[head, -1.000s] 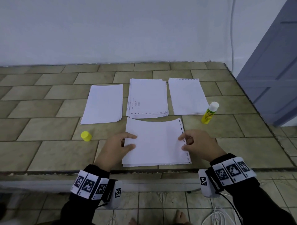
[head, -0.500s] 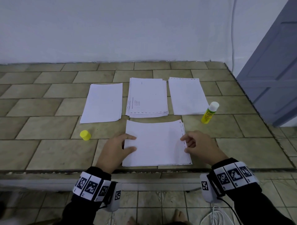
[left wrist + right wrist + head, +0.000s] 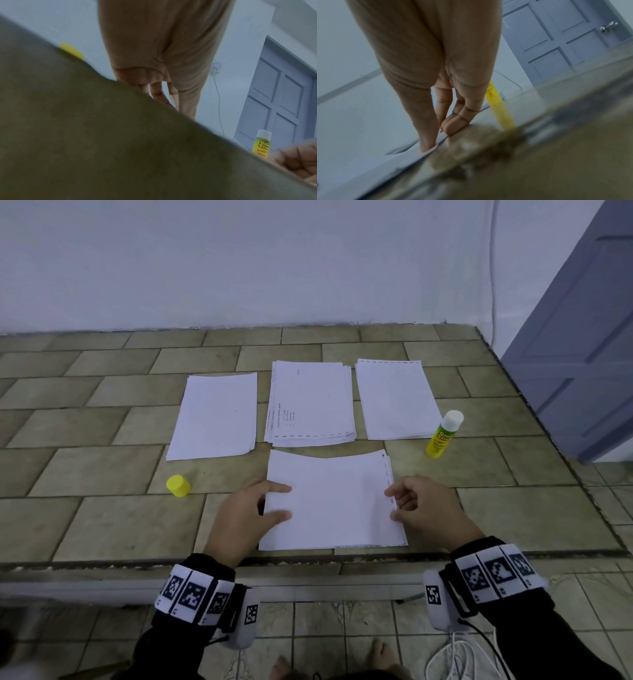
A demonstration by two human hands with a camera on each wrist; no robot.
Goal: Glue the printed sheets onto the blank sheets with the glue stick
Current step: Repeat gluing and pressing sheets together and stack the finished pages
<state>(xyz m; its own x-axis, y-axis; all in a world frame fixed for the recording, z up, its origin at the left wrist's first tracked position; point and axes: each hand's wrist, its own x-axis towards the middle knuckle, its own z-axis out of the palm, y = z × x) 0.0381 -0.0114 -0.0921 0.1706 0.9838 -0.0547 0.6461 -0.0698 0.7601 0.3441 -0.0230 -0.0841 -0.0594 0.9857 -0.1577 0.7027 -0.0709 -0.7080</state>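
Tiled counter bears the near sheet. Left hand pinches its left edge; right hand, fingers curled, pinches its right edge

The yellow glue stick bears a label in bold letters; the left wrist view shows "Glu" above "Stic", the rest cut off at the edge. The printed sheets in the middle stack carry a few lines of small print, too small to read.
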